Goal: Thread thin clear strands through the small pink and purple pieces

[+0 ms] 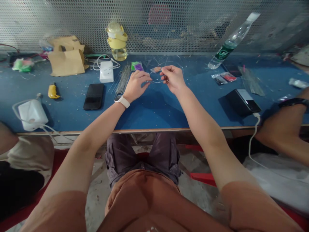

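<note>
Over the middle of the blue table, my left hand (137,84) and my right hand (174,79) face each other a short way apart. A thin pale wire (157,82) runs between their fingertips, and each hand pinches it. My right thumb and forefinger are pressed together, close to a small clear bag with something orange-brown in it (157,69); whether they touch that bag I cannot tell. Just beyond my left hand lie small green and purple packets (137,66). To its left is a bundle of thin grey wires (122,80).
Left on the table (154,119) are a black phone (93,96), white power adapters (106,72), a yellow-handled tool (53,91), brown paper (66,62) and a yellow-lidded bottle (117,42). Rightward stand a water bottle (227,48) and a black box (242,102). People sit on both sides.
</note>
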